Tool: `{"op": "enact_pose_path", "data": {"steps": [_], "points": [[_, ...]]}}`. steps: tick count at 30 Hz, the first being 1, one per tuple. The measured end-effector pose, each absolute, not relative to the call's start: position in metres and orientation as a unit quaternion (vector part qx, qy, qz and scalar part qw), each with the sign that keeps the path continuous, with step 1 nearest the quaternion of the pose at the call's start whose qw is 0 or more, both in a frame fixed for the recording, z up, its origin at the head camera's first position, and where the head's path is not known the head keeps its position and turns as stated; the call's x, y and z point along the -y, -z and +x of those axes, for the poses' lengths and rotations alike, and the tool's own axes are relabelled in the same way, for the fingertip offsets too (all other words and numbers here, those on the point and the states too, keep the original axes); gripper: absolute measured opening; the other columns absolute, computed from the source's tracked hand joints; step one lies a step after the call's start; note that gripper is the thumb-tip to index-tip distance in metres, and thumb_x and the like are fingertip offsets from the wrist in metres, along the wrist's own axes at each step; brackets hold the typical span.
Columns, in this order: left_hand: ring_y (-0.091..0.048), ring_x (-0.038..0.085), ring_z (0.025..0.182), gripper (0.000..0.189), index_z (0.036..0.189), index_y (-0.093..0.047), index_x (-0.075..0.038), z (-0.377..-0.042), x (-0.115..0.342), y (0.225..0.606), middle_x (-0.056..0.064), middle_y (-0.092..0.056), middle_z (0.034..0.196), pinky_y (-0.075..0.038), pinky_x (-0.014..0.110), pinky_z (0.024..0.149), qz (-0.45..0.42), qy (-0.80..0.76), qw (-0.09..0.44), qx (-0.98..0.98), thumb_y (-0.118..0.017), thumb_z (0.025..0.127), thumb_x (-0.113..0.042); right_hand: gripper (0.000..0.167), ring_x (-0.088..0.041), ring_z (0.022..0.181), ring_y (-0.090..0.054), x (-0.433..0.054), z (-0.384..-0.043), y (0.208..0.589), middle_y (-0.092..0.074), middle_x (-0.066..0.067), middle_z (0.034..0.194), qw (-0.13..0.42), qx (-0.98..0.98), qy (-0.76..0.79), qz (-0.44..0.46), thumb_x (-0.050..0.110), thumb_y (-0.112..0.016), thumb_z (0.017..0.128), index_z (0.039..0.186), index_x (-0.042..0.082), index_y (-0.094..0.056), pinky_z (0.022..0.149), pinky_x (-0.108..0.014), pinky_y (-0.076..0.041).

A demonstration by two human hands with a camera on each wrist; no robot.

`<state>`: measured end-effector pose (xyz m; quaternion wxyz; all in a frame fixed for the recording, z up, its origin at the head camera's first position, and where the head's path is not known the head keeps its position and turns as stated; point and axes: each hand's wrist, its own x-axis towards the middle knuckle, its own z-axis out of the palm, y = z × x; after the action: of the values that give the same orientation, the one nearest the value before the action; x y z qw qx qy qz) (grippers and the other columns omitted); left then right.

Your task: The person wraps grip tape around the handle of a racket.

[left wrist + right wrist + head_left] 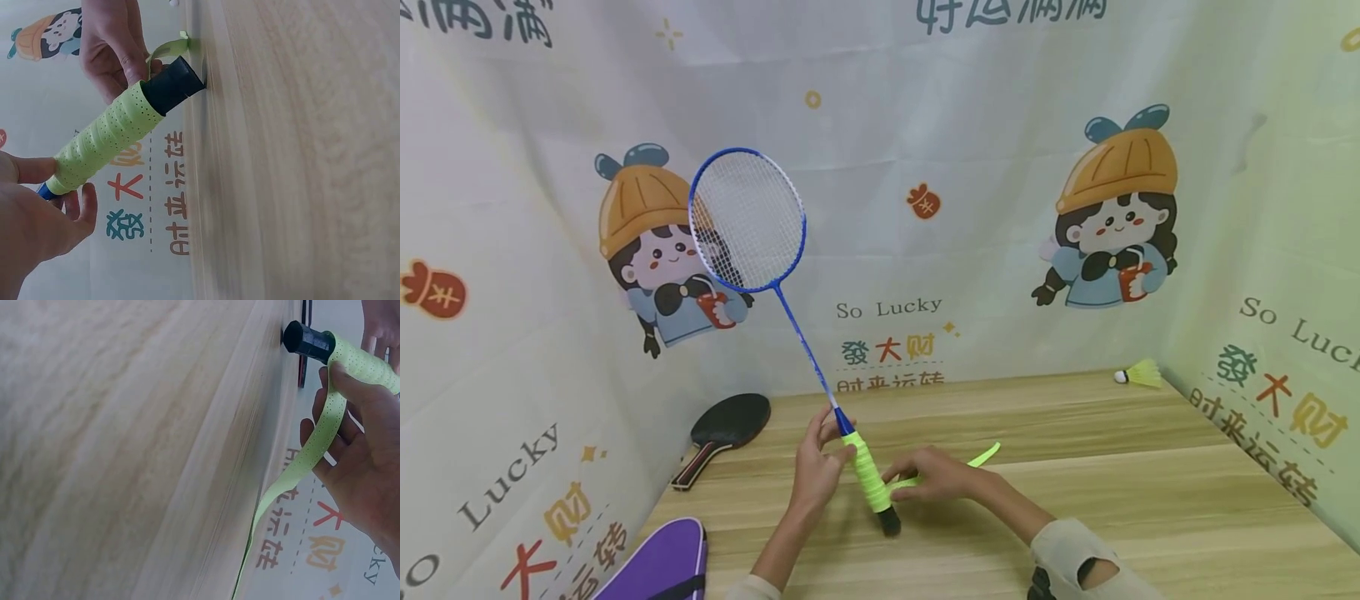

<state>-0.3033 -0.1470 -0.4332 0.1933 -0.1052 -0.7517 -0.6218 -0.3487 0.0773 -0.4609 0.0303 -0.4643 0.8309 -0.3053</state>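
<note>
A blue badminton racket (807,349) is held tilted, its strung head up to the left and its butt low over the table. Yellow-green perforated grip tape (106,139) is wound round most of the handle, while the butt end (307,342) shows black. My left hand (817,468) grips the racket at the top of the handle, thumb and fingers on either side. Near the lower edge of the winding, my right hand (934,475) pinches the tape. The tape's loose tail (300,469) runs past the right palm and hangs toward the table.
A black table tennis bat (730,421) lies at the table's left back. In front of it is a purple case (658,557) with a black strap. A yellow shuttlecock (1141,374) sits at the back right. Printed cloth walls (880,233) border the wooden table (1075,433).
</note>
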Motion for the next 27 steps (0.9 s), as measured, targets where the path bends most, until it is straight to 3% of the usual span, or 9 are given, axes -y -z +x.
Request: {"op": "enact_pose_path", "data": {"steps": [9,17,23,27], "points": [[-0.059,0.038,0.126,0.064,0.149,-0.044,0.003,-0.305,0.146,0.431,0.024,-0.064,0.136,-0.043,0.051,0.109,-0.114,0.641,0.188,0.735,-0.06,0.088,0.016,0.024,0.003,0.085,-0.065,-0.074,-0.347,0.457,-0.078,0.003,0.099,0.015,-0.83,0.302,-0.469,0.023,-0.079,0.095,0.114,0.009,-0.078,0.081,-0.019,-0.054],[-0.064,0.035,0.117,0.061,0.141,-0.051,-0.002,-0.307,0.142,0.432,0.019,-0.063,0.129,-0.056,0.032,0.092,-0.065,0.626,0.207,0.749,-0.079,0.088,0.002,0.023,0.004,0.082,-0.066,-0.067,-0.344,0.46,-0.076,0.008,0.091,0.013,-0.829,0.344,-0.441,0.027,-0.086,0.087,0.104,0.013,-0.078,0.082,-0.019,-0.055],[-0.067,0.037,0.11,0.058,0.138,-0.056,0.0,-0.305,0.141,0.432,0.021,-0.066,0.121,-0.056,0.05,0.096,-0.061,0.607,0.243,0.754,-0.079,0.085,0.007,0.021,-0.001,0.095,-0.07,-0.072,-0.343,0.462,-0.078,0.0,0.105,0.014,-0.819,0.347,-0.457,0.019,-0.08,0.092,0.11,0.008,-0.078,0.088,-0.02,-0.056],[-0.069,0.039,0.109,0.06,0.141,-0.056,0.002,-0.305,0.141,0.432,0.024,-0.067,0.122,-0.055,0.054,0.097,-0.065,0.609,0.249,0.75,-0.078,0.086,0.009,0.02,-0.001,0.096,-0.07,-0.079,-0.343,0.462,-0.078,-0.001,0.11,0.024,-0.82,0.357,-0.447,0.016,-0.078,0.094,0.113,0.01,-0.079,0.089,-0.02,-0.055]]}}
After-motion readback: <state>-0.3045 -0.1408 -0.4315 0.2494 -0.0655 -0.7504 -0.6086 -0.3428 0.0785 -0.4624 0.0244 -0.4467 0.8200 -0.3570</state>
